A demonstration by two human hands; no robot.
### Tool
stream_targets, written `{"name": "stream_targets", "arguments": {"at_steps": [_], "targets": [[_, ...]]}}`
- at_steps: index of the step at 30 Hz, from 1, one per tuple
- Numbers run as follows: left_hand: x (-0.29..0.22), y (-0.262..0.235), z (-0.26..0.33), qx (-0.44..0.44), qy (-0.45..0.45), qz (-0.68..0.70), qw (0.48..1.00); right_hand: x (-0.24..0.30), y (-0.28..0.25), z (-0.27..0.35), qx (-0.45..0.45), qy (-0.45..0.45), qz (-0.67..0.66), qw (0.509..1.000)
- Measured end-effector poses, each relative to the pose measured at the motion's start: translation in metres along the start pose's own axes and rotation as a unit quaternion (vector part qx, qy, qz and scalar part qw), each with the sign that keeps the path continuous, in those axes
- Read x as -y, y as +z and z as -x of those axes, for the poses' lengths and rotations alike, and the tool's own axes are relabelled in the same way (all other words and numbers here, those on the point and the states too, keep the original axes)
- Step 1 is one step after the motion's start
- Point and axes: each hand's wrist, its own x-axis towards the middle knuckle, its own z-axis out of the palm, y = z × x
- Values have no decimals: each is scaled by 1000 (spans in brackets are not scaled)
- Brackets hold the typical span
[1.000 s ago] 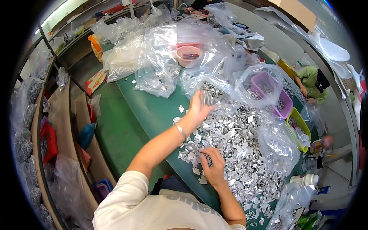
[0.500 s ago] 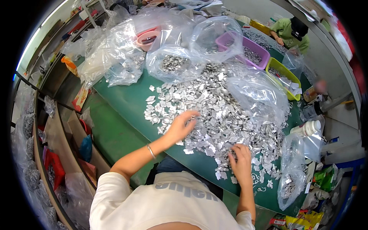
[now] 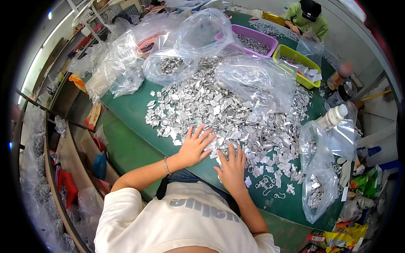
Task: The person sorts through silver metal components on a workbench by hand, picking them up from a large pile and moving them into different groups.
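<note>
Fingers (image 3: 205, 135) of left hand (image 3: 193, 147) spread wide and flat, palm down, pressing on the near edge of a heap of small silvery metal pieces (image 3: 219, 105); nothing gripped. Fingers (image 3: 236, 152) of right hand (image 3: 231, 168) likewise splayed flat just beside, tips among the pieces at the heap's near fringe; whether any piece is pinched underneath, not discernible. Thin bracelet (image 3: 166, 165) on left wrist. Heap spread across the middle of the green worktop (image 3: 126, 109), reaching toward its near edge. Crumpled clear plastic bags (image 3: 257, 80) lying over the heap's far side. Purple tray (image 3: 253, 40) and yellow-green tray (image 3: 295, 63) toward the far right corner, both holding similar pieces. White bottle (image 3: 333, 117) at the right edge, beside a clear bag part-filled with pieces (image 3: 316, 189).
</note>
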Motion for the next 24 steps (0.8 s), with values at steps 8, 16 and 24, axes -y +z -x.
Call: {"name": "stream_targets", "arguments": {"at_steps": [8, 16, 24], "targets": [[-7, 4, 2, -50, -67, -41, 996, -8, -2, 11, -33, 59, 4, 998], [6, -2, 7, -74, -173, 12, 982, -18, -17, 16, -77, 126, 26, 989], [17, -17, -13, -108, -152, 129, 974, -13, -29, -8, -82, 126, -21, 988]]}}
